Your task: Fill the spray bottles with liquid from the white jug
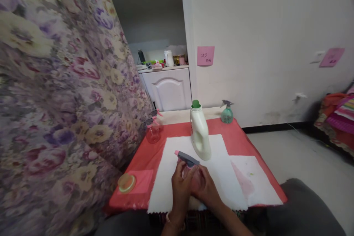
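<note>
Near the front of the table I hold a pink spray bottle [197, 180] with a grey and pink trigger head [188, 158], its nozzle pointing left. My left hand [180, 184] is closed around the neck just under the head. Wrapped about the body's right side is my right hand [209, 191], and the two hands hide much of the bottle. Just beyond them a cream jug with a handle [200, 134] stands upright on a white cloth [168, 169]. Something green [195, 104] shows at its mouth.
A red cover [138, 158] lies over the table. Pink spray bottles [153, 134] stand at the back left, a green spray bottle [227, 115] at the back right. A round lid [126, 183] lies front left; a stained white sheet [257, 180] lies right. A floral curtain [69, 99] hangs left.
</note>
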`<action>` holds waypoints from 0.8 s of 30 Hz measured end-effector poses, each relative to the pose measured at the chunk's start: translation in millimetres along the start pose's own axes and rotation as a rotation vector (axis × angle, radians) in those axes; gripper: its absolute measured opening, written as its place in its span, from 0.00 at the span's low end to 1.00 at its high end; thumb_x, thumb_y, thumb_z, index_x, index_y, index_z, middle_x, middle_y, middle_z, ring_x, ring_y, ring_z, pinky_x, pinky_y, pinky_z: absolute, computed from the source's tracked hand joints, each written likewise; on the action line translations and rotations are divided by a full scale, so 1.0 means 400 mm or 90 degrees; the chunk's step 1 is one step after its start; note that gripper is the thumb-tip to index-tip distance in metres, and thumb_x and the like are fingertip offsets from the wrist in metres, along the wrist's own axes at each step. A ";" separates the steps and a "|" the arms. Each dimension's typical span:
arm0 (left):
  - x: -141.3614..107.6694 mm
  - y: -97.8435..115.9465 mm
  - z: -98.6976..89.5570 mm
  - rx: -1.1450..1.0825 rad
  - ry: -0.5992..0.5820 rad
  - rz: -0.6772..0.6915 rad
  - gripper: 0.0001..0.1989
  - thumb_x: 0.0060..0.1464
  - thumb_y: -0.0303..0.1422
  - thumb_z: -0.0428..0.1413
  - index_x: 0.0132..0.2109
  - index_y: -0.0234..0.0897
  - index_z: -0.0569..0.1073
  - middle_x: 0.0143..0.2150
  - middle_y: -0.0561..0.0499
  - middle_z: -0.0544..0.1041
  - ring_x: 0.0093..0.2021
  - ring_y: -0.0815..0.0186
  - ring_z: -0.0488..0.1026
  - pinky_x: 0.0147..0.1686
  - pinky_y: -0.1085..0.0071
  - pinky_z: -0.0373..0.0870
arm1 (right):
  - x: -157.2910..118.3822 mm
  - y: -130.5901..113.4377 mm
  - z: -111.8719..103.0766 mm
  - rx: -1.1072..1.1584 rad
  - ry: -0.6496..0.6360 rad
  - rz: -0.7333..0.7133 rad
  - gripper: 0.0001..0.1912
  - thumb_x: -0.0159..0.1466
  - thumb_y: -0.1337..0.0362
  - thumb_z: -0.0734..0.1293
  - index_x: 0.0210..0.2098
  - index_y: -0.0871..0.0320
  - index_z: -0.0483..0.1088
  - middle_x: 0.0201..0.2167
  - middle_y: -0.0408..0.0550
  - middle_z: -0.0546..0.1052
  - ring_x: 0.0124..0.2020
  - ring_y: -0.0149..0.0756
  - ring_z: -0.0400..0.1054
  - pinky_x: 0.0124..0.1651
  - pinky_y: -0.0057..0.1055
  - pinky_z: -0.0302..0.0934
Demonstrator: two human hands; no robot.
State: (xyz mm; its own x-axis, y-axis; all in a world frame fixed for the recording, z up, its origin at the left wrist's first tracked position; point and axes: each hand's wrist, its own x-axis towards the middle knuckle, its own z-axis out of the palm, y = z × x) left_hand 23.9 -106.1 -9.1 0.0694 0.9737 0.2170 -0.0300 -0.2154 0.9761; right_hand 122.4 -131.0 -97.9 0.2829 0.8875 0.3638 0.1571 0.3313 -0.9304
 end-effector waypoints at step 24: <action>0.030 0.001 -0.007 -0.105 0.050 -0.042 0.16 0.49 0.41 0.62 0.42 0.38 0.71 0.42 0.49 0.78 0.41 0.64 0.75 0.41 0.71 0.69 | -0.008 0.041 -0.004 0.094 -0.021 0.007 0.48 0.42 0.72 0.74 0.59 0.48 0.54 0.57 0.51 0.63 0.61 0.49 0.58 0.63 0.46 0.55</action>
State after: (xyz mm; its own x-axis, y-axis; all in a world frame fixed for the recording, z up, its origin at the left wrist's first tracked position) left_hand 22.0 -94.2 -6.2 -0.0015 0.9895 0.1448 -0.1922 -0.1424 0.9710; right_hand 125.5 -128.9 -114.1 0.2528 0.9006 0.3535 0.0124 0.3623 -0.9320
